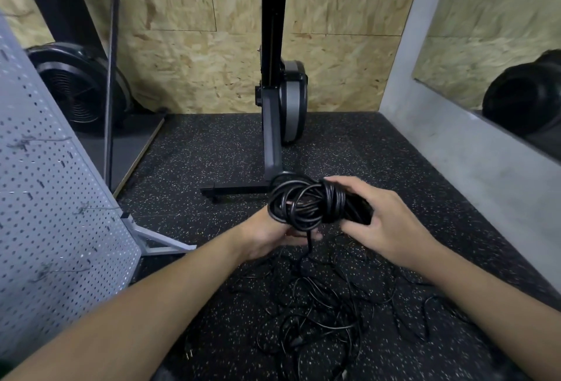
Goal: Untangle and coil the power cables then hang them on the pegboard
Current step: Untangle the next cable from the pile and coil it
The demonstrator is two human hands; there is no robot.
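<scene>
Power cable, black, wound into a coiled bundle [306, 204], sits just below the centre of the frame, held above the floor between both hands. The left hand [270, 236] is under the bundle's left side with loops lying over it and the thumb curled round them; the right hand [376, 219] clasps the right end, fingers curled over the top. One strand drops from the bundle to the loose cables [321, 317], a black tangle spread on the floor in the lower middle of the frame, between the forearms. A plug [188, 355] with bare prongs lies at the tangle's lower left edge.

The pegboard [45, 198] leans along the left edge, grey and perforated, on a white metal foot [158, 241], with thin wire hooks [24, 142] sticking out. A black exercise machine [273, 83] stands upright at top centre, its base bar just behind the bundle. A fan wheel [79, 89] sits at the upper left. The floor [212, 153] is black speckled rubber matting; the back wall [197, 62] is chipboard, and a mirror [501, 46] hangs on the grey right wall.
</scene>
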